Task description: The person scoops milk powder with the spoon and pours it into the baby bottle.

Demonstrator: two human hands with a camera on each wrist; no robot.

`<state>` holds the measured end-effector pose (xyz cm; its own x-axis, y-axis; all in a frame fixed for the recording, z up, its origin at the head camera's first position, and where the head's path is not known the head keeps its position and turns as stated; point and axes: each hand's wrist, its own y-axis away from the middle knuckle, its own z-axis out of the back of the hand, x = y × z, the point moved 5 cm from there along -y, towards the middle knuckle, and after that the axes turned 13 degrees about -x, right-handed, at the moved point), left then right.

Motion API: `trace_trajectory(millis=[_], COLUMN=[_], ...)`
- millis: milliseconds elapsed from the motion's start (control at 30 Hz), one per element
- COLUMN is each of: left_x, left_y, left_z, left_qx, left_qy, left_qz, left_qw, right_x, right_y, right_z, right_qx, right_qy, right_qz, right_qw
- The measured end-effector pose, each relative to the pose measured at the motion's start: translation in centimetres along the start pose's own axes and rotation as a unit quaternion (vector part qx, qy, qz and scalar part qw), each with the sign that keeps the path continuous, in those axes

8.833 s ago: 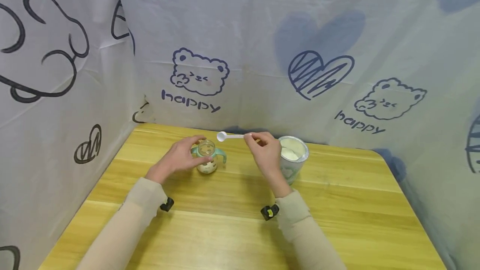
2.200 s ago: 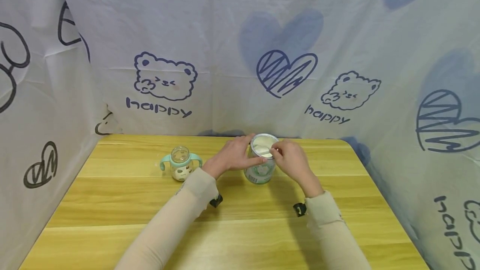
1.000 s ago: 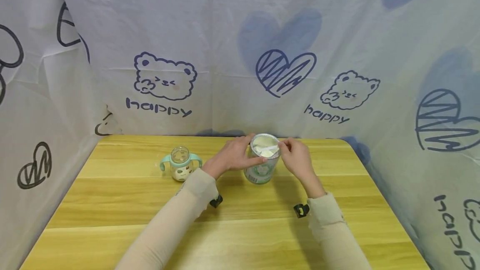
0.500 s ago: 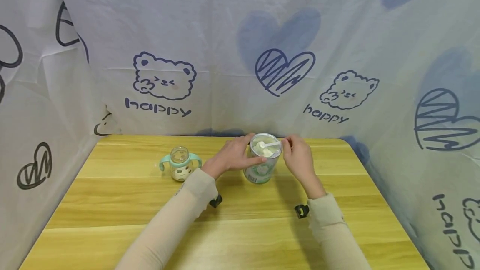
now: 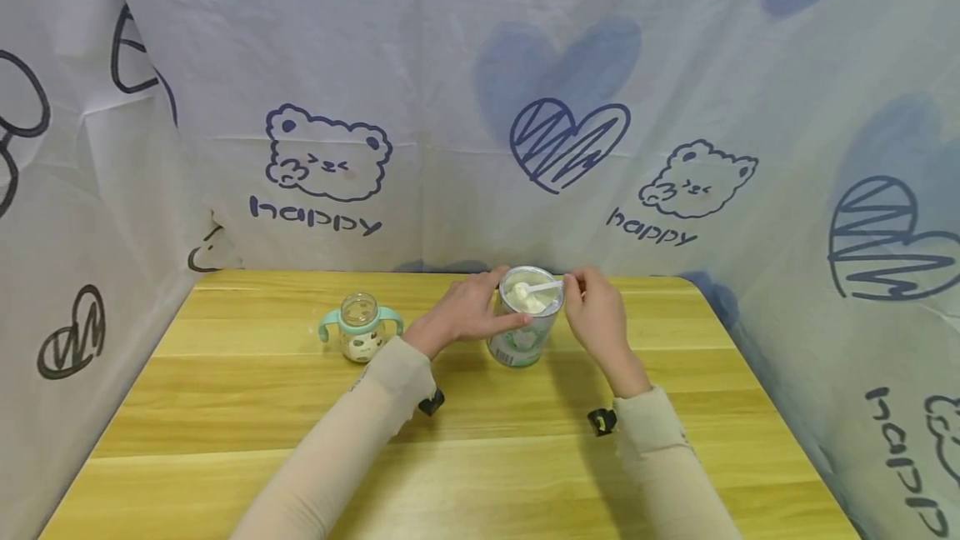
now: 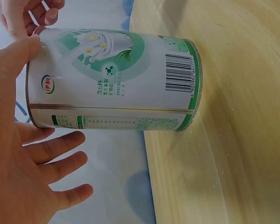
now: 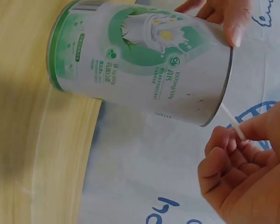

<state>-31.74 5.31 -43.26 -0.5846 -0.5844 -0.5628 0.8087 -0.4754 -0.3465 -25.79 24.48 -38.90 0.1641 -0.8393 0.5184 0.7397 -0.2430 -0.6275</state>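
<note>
Left hand (image 5: 461,315) moved off the baby bottle (image 5: 359,325) and now grips the side of the powder can (image 5: 525,332); bottle sits alone, left of the can. Right hand (image 5: 596,315) brought the white scoop (image 5: 534,288) from above the bottle to the can: bowl dipped in the powder, now lifted at the can's mouth, heaped.
</note>
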Motion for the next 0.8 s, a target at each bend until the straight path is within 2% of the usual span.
trace_trajectory(millis=[167, 367, 800], left_x=[-0.3, -0.3, -0.4], left_y=[0.0, 0.0, 0.0], left_z=[0.1, 0.1, 0.5], left_qx=[-0.005, -0.006, 0.003], left_qy=[-0.002, -0.003, -0.017], left_qz=[-0.008, -0.008, 0.0], left_qw=[1.0, 0.9999, 0.9999], right_x=[-0.9, -1.7, -2.3], right_y=[-0.2, -0.1, -0.2], right_z=[0.1, 0.3, 0.5], right_qx=[0.015, 0.055, 0.076], right_qy=[-0.039, -0.095, -0.158], right_qz=[-0.095, -0.19, -0.283], right_qw=[0.995, 0.976, 0.943])
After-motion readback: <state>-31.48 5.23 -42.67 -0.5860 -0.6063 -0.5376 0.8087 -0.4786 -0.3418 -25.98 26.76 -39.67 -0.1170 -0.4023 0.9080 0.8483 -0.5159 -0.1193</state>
